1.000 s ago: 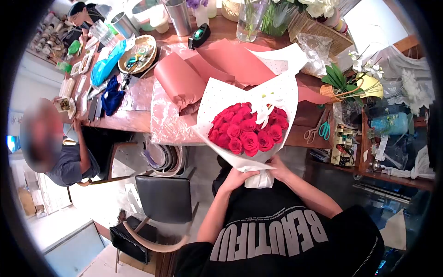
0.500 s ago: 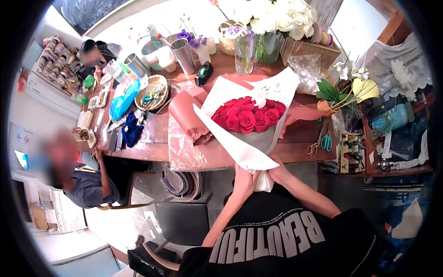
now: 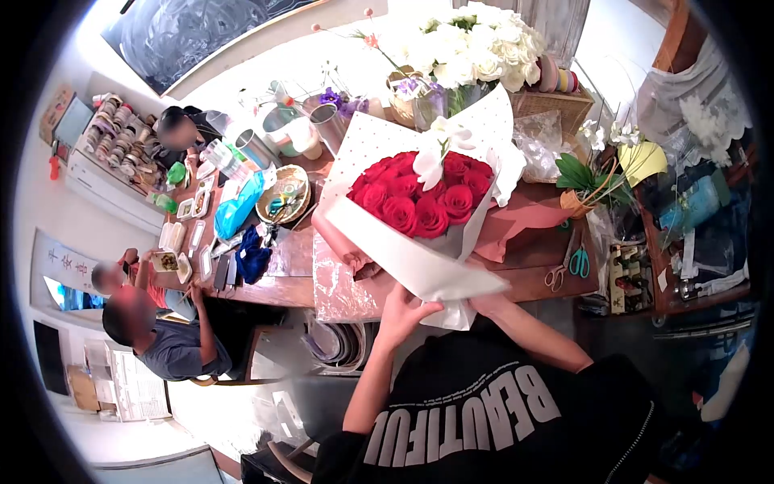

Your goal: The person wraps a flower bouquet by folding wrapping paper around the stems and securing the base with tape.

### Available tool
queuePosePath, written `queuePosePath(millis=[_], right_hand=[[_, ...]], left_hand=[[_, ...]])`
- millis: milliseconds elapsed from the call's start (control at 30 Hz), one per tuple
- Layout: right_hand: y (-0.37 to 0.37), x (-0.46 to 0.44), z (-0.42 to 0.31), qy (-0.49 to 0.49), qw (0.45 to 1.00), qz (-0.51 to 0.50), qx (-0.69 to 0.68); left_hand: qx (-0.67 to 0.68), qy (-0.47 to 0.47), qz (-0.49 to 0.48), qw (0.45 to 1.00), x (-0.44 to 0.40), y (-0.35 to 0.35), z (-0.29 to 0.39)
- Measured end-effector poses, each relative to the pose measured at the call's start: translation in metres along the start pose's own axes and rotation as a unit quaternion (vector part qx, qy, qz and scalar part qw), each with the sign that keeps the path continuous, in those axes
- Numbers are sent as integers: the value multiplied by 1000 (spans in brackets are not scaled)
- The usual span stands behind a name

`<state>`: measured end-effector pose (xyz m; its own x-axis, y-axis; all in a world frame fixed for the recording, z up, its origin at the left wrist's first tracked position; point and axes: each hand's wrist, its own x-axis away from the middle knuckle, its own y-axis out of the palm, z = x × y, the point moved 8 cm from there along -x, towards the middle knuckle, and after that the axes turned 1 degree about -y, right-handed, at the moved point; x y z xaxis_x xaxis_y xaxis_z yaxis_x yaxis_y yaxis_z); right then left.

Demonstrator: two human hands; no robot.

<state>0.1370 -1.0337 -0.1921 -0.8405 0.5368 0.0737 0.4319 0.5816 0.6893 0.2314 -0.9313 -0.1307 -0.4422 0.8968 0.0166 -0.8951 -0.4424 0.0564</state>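
A bouquet of red roses point(image 3: 431, 214) with white orchids stands tilted in front of me, wrapped in white dotted paper point(image 3: 367, 149). A white flap of the wrapping point(image 3: 411, 262) folds across its front. My left hand point(image 3: 401, 316) grips the lower left of the bouquet, its thumb in sight and its fingers partly behind the paper. On the other side my right hand point(image 3: 485, 300) closes round the lower wrapping, most of its fingers hidden by the flap. White paper point(image 3: 450, 316) hangs between the two hands.
Scissors with teal handles point(image 3: 579, 262) lie at the table's right. Clear plastic sheet point(image 3: 343, 294) and pink paper point(image 3: 512, 230) lie by the bouquet. A basket point(image 3: 284, 196), metal vases and white roses point(image 3: 476, 48) stand behind. Other people point(image 3: 173, 343) sit at the left.
The bouquet has risen and tilted towards me, its wrapping now standing higher. My left hand has moved left, apart from my right. The view has shifted, and a second person shows at the left.
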Motion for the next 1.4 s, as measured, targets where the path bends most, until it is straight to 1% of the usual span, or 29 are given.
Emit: queuePosePath(millis=[33, 67, 100, 133, 167, 200, 267, 300, 367, 400, 467, 567, 600, 667, 700, 733, 767, 800, 833, 867, 933, 1000, 1067, 1133, 1167, 1233, 1300, 1333, 1400], right_hand=[[3, -3, -3, -39, 994, -4, 98], [5, -4, -2, -40, 994, -7, 98], [10, -4, -3, -34, 992, -13, 117], [15, -5, -5, -30, 990, -19, 136], [19, -8, -7, -32, 994, -15, 104], [22, -11, -9, -35, 994, -17, 105], [25, -16, -12, -42, 997, -12, 67], [27, -17, -15, -43, 997, -15, 68], [36, -18, -22, -41, 998, -46, -2], [39, -20, -28, -42, 998, -50, -1], [47, -21, -33, -12, 993, -90, -69], [9, -28, -8, 0, 991, -62, -115], [8, -24, -9, -1, 991, -61, -116], [14, -12, -12, 29, 994, -68, -82], [10, -6, -12, 38, 998, -45, -35], [9, 1, -12, 39, 998, -43, -35], [1, 11, -24, -32, 996, -14, 84], [-3, 22, -38, -103, 974, 15, 201], [-1, 37, -55, -184, 932, 44, 308], [2, 42, -56, -181, 933, 43, 309], [21, 52, -62, -213, 937, 34, 276], [36, 46, -66, -210, 937, 16, 280], [34, 34, -53, -111, 956, 11, 273], [40, 29, -63, -103, 964, 19, 244], [39, 28, -57, -85, 966, -2, 245], [37, 29, -50, -67, 967, -23, 244], [30, 35, -44, -56, 979, -16, 193], [28, 37, -42, -57, 980, -18, 190], [27, 40, -39, -49, 994, -29, 94]], left_hand=[[-76, -15, -4, 997, -7, 0, 9], [-152, -30, -8, 988, -11, -1, 13], [-113, -43, 6, 993, -16, -2, 0], [-115, -39, 7, 993, -20, -2, -7], [-71, -33, 8, 997, -24, -2, -14], [-27, -27, 8, 999, -27, -1, -12], [-60, -26, -4, 998, -34, 1, -8], [-48, -24, -11, 999, -37, 2, -4], [-21, -34, -37, 999, -44, 5, -2], [-21, -30, -35, 999, -47, 3, 4], [-35, -107, -67, 991, -48, 7, 2], [-9, -88, -53, 995, -47, 11, -5], [-9, -89, -55, 995, -45, 13, -17], [-65, -45, -48, 996, -38, 14, -37], [-46, -32, -32, 998, -31, 16, -40], [-29, -73, -17, 997, -23, 18, -55], [-27, -48, 9, 998, -16, 20, -59], [-25, -22, 35, 999, -13, 21, -58], [19, -39, 57, 997, -9, 24, -53], [21, -40, 60, 997, -11, 24, -54], [43, -38, 62, 996, -13, 27, -57], [25, -58, 55, 996, -10, 26, -72], [46, -37, 74, 996, -8, 25, -80], [64, -47, 72, 994, -8, 29, -65], [84, -58, 72, 992, -6, 31, -62], [97, -63, 81, 990, -3, 29, -75], [108, -65, 90, 988, 0, 28, -78], [75, -63, 93, 991, 1, 28, -74], [40, -60, 98, 993, 4, 27, -64]])
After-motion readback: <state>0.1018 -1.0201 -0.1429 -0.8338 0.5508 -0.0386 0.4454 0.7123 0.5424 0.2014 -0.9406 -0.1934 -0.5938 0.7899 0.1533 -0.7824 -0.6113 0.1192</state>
